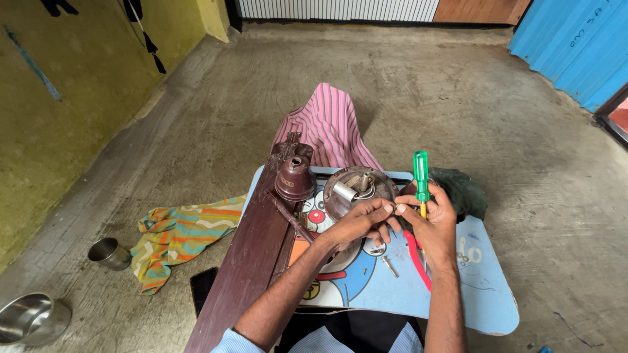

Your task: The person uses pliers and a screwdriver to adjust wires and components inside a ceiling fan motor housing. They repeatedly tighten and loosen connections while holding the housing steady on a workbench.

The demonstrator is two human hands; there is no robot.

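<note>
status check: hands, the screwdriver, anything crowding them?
Right hand grips green-handled screwdriver, upright. Left hand pinches at its tip. Round metal motor housing right behind; loose bolt, red-handled pliers below.

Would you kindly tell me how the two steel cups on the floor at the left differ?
The small steel cup stands upright, whole in view, beside the striped cloth. The larger steel cup lies tipped on its side, nearer the frame's corner and partly cut off by the edge. Both are shiny bare metal and rest on the concrete floor.
</note>
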